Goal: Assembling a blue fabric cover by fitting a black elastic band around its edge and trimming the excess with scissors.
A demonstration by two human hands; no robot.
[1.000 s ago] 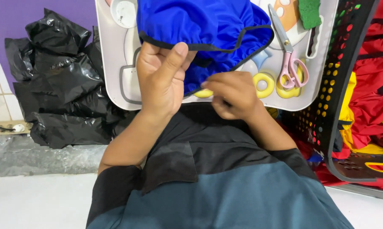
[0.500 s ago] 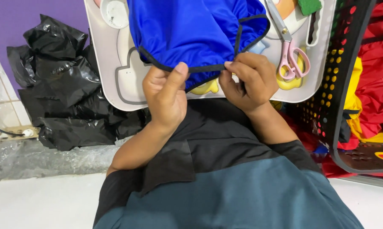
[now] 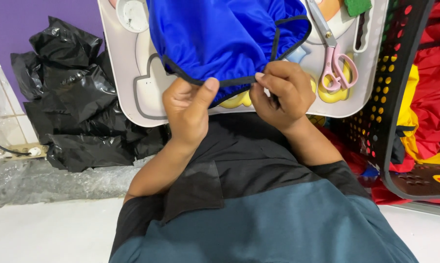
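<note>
Hands, two: your left hand (image 3: pixel 188 104) and right hand (image 3: pixel 280 92) both pinch one blue cloth's (image 3: pixel 220 36) black hem; one pair of scissors (image 3: pixel 332 51) lies just beyond your right.

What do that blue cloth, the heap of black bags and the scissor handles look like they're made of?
Blue cloth: probably thin satiny synthetic, judging by soft sheen and gathers, edged with matte black binding. Black bags: thin glossy plastic film, crinkled with sharp highlights. Scissors: smooth pink plastic handles, silvery metal blades.
</note>
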